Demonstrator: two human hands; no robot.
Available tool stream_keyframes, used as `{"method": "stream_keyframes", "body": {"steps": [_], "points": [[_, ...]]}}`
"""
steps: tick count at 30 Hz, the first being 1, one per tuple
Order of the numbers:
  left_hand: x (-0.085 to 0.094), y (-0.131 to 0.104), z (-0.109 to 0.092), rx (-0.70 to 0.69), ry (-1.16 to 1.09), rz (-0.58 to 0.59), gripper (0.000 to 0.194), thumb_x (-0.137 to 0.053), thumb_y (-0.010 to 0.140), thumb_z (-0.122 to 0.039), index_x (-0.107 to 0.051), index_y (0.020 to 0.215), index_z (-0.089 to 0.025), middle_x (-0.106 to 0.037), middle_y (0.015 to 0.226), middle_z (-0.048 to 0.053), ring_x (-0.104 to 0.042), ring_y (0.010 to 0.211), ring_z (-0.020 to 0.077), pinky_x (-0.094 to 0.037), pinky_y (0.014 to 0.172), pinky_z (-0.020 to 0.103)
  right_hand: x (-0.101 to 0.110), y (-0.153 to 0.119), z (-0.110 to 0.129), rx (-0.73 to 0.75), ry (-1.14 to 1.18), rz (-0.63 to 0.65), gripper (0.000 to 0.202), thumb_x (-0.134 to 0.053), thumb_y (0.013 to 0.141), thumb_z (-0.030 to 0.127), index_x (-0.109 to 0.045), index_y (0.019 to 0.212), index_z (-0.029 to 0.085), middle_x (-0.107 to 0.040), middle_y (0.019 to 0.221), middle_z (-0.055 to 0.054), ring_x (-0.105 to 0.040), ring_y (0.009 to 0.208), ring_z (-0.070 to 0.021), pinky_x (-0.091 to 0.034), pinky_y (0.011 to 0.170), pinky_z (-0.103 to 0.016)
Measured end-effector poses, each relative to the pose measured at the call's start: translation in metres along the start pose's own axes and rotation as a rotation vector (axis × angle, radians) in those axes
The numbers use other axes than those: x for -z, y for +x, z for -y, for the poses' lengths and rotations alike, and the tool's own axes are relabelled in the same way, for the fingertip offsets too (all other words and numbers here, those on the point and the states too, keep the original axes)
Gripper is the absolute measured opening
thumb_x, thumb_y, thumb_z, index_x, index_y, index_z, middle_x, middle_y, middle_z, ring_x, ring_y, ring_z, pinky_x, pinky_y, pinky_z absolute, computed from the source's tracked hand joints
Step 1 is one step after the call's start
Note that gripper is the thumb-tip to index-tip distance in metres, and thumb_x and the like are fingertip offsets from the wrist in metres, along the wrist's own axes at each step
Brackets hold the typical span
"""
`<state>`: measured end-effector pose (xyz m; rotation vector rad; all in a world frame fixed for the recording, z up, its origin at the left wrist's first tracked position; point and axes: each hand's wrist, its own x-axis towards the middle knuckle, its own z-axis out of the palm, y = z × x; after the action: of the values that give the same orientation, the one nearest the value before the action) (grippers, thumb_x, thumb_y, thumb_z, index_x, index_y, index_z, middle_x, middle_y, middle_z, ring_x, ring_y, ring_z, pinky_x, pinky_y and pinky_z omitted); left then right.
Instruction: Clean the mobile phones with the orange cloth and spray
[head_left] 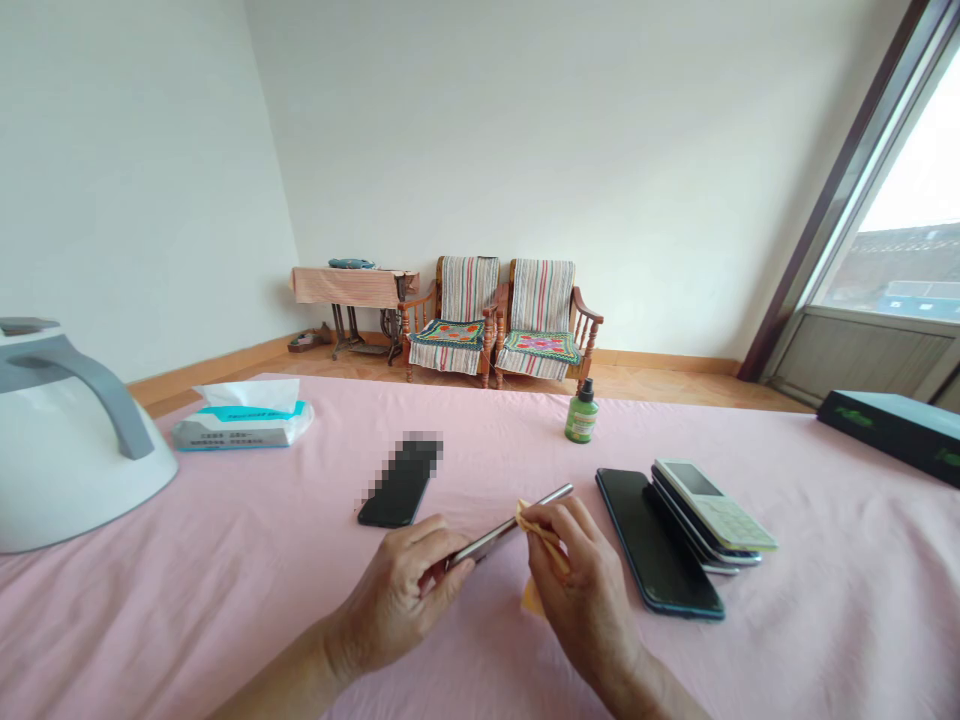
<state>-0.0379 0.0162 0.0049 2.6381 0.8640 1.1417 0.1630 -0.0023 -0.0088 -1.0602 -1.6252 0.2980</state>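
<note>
My left hand [409,590] is closed around the near end of a slim phone [491,537], tilted with its narrow metallic edge facing up. In my right hand [585,580] is a bunched yellow cloth [551,550], pinched against the phone's edge near its far end. Part of the cloth hangs below the fingers. Beyond my left hand a dark phone [401,490] lies flat. To the right of my right hand lies a large black phone [656,540], beside a stack with a white keypad phone [712,505] on top.
A green spray bottle [581,415] stands toward the far edge of the pink-covered table [480,430]. At left are a white kettle [67,440] and a tissue pack [244,418]. A black box [892,430] sits far right. Two wooden chairs [544,300] stand beyond.
</note>
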Motion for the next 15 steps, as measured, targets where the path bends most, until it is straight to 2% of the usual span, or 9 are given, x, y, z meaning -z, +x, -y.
{"method": "stream_keyframes", "body": {"steps": [4,7,11,15], "points": [[0.002,0.002,0.004,-0.005,-0.05,0.008,0.015,-0.05,0.09,-0.017,-0.065,0.09,-0.015,-0.058,0.068,0.003,-0.055,0.061,0.0133,-0.045,0.057,0.022,-0.008,0.0,0.003,0.062,-0.042,0.03,0.02,-0.045,0.088,0.009,-0.06,0.094,0.02,-0.056,0.084,-0.003,-0.058,0.073,-0.0136,-0.049,0.066,-0.024],[0.001,0.003,0.003,0.012,-0.092,-0.005,0.013,-0.052,0.09,-0.016,-0.064,0.093,-0.015,-0.059,0.069,0.002,-0.056,0.062,0.0129,-0.045,0.057,0.021,-0.018,-0.004,0.013,0.124,-0.012,0.117,0.027,-0.043,0.087,0.005,-0.059,0.101,0.021,-0.055,0.085,-0.003,-0.057,0.075,-0.0135,-0.049,0.068,-0.024],[0.001,0.004,0.003,0.055,-0.117,-0.024,0.012,-0.055,0.088,-0.017,-0.062,0.077,-0.015,-0.055,0.065,0.0,-0.054,0.06,0.0119,-0.041,0.053,0.02,-0.026,-0.008,0.023,0.188,0.016,0.226,0.035,-0.042,0.084,0.001,-0.058,0.107,0.022,-0.056,0.092,-0.005,-0.057,0.085,-0.0152,-0.051,0.074,-0.026],[0.0,0.004,0.004,0.059,-0.148,-0.02,0.009,-0.055,0.088,-0.015,-0.063,0.084,-0.016,-0.057,0.067,-0.001,-0.055,0.062,0.0117,-0.042,0.056,0.02,-0.025,-0.007,0.024,0.176,-0.036,0.193,0.033,-0.042,0.083,0.001,-0.058,0.104,0.021,-0.054,0.088,-0.005,-0.056,0.079,-0.0155,-0.051,0.071,-0.027]]}}
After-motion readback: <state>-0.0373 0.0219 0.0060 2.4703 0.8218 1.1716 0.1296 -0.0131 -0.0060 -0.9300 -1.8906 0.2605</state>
